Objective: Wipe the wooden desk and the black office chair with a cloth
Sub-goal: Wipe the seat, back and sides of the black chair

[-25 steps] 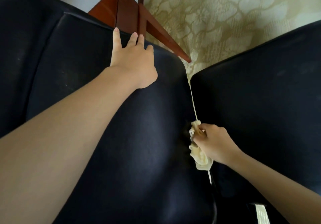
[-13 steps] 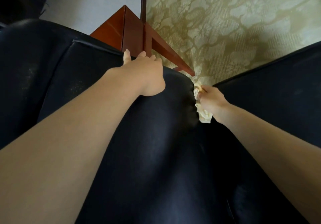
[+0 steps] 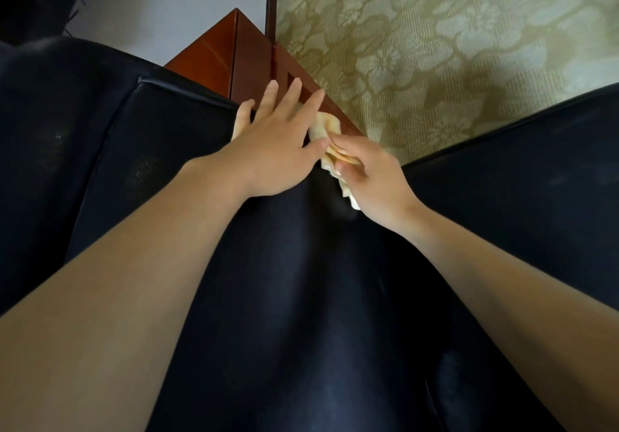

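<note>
Black office chair (image 3: 284, 297) fills the space under both arms. Wooden desk (image 3: 217, 53) sits just beyond the left fingertips. Left hand (image 3: 271, 150) lies on the chair's top edge, fingers spread straight. Right hand (image 3: 371, 177), just beside it, pinches the crumpled cloth (image 3: 326, 123), which is bunched between the two hands.

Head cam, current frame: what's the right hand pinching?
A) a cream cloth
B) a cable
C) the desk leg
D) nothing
A: the right hand pinches the cream cloth at the top edge of the black office chair, while the left hand lies beside it with fingers straight.
</note>
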`<state>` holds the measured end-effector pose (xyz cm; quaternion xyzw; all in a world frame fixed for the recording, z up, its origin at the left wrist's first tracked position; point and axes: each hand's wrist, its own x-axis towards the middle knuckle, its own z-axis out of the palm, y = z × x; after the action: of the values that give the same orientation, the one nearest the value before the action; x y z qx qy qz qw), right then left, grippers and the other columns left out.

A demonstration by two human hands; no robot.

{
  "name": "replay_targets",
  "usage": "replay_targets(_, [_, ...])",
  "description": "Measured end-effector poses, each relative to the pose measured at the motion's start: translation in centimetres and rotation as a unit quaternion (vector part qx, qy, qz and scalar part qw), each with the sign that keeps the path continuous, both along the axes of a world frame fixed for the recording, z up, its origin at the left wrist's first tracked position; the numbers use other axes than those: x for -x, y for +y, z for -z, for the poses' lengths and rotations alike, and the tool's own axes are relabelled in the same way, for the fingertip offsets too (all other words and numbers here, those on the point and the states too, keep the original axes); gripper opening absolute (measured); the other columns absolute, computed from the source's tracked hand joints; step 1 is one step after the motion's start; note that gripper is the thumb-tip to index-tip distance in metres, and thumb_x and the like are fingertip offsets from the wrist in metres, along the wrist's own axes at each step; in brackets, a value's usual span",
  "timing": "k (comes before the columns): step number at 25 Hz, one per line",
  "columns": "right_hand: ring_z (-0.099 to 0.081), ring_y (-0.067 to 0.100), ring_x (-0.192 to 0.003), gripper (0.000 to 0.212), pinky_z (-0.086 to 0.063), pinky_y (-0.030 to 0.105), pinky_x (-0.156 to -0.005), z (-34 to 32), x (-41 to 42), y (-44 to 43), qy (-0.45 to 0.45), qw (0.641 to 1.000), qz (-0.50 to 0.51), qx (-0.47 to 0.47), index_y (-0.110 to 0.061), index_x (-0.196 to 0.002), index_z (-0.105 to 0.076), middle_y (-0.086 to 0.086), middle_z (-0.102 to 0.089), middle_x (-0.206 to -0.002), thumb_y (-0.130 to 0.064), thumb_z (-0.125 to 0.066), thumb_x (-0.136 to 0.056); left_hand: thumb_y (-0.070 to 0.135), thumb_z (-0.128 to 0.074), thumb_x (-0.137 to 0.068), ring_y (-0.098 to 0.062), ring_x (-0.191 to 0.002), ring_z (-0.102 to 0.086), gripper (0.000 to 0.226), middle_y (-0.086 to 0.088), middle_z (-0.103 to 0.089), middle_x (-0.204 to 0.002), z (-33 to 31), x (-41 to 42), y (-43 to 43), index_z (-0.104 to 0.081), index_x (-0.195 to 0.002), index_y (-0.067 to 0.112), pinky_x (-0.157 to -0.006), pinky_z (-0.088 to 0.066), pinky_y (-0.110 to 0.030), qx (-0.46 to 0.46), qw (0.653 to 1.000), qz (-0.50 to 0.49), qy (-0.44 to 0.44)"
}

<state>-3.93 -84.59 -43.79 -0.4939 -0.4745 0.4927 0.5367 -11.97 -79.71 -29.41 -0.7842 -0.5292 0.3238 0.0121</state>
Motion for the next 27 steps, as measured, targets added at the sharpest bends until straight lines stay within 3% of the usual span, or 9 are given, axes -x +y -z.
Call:
replay_targets(4, [-0.051,0.009,-0.1,0.044,-0.044,0.027,-0.082,3.9,1.0,-4.2,0.086,0.988,0.014,0.127,-0.019,-0.14,-0.045,-0.003,-0.055,-0.121,-0.008,-0.044,-0.097,0.062,-0.022,-0.094,-0.025,-0.143,0.027,0.073,0.0,0.023,-0.158,1.1,0.1,-2.3,0.01,-0.151,0.031,-0.114,0.012,-0.056,-0.008,0.982,0.095,0.165])
replay_targets(6, [-0.053,0.008,-0.091,0.044,-0.043,0.025,-0.076,5.1,1.5,-6.6,0.094,0.98,0.009,0.174,-0.025,-0.14,-0.044,0.001,-0.059,-0.12,-0.012,-0.043,-0.098,0.062,-0.022,-0.095,-0.027,-0.142,0.028,0.071,-0.001,0.024,-0.158,2.0,-0.5,-5.0,0.008,-0.152,0.031,-0.11,0.014,-0.062,0.007,0.983,0.084,0.166])
replay_targets(9, [-0.051,-0.001,-0.056,0.044,-0.041,0.016,-0.05,5.6,1.4,-10.8,0.12,0.954,-0.023,0.273,-0.037,-0.138,-0.044,-0.008,-0.06,-0.093,-0.015,-0.039,-0.1,0.05,-0.022,-0.1,-0.029,-0.143,0.025,0.063,-0.004,0.019,-0.159,3.3,-1.2,-9.9,0.003,-0.153,0.027,-0.108,0.015,-0.066,0.039,0.982,0.075,0.168])
replay_targets(11, [-0.047,-0.001,-0.05,0.043,-0.035,0.011,-0.041,5.7,1.1,-13.5,0.126,0.939,-0.06,0.315,-0.038,-0.138,-0.044,-0.012,-0.053,-0.083,-0.016,-0.039,-0.101,0.04,-0.024,-0.101,-0.03,-0.144,0.023,0.059,-0.007,0.015,-0.16,3.8,-1.2,-12.7,0.0,-0.153,0.023,-0.108,0.014,-0.067,0.048,0.98,0.071,0.18])
replay_targets(15, [-0.054,-0.002,-0.076,0.043,-0.041,0.002,-0.052,5.3,0.8,-19.2,0.079,0.933,-0.089,0.339,-0.03,-0.142,-0.04,-0.01,-0.055,-0.1,-0.018,-0.042,-0.101,0.032,-0.028,-0.101,-0.033,-0.145,0.02,0.059,-0.009,0.009,-0.161,4.4,-1.1,-16.6,-0.003,-0.153,0.019,-0.108,0.012,-0.068,0.063,0.974,0.069,0.204])
replay_targets(21, [-0.052,-0.004,-0.083,0.044,-0.039,-0.004,-0.063,6.2,1.2,-25.2,0.082,0.934,-0.072,0.339,-0.027,-0.142,-0.04,-0.011,-0.054,-0.114,-0.013,-0.044,-0.1,0.03,-0.023,-0.102,-0.029,-0.147,0.014,0.054,-0.003,0.003,-0.162,4.5,-1.4,-18.5,-0.009,-0.153,0.021,-0.112,0.01,-0.063,0.079,0.969,0.087,0.215])
replay_targets(24, [-0.052,0.001,-0.081,0.04,-0.042,0.002,-0.056,7.7,1.8,-27.4,0.098,0.91,-0.047,0.4,-0.026,-0.14,-0.044,-0.007,-0.054,-0.112,-0.02,-0.045,-0.1,0.029,-0.023,-0.102,-0.028,-0.147,0.012,0.052,-0.004,0.002,-0.162,4.4,-1.1,-20.5,-0.011,-0.153,0.022,-0.112,0.011,-0.061,0.092,0.969,0.095,0.208])
replay_targets(27, [-0.05,-0.002,-0.081,0.039,-0.042,0.01,-0.069,8.4,2.7,-30.2,0.099,0.895,-0.058,0.431,-0.017,-0.138,-0.048,-0.006,-0.054,-0.112,-0.019,-0.047,-0.099,0.031,-0.023,-0.103,-0.027,-0.147,0.012,0.052,-0.005,0.002,-0.162,4.2,-0.2,-22.9,-0.012,-0.153,0.021,-0.113,0.011,-0.06,0.095,0.97,0.103,0.198])
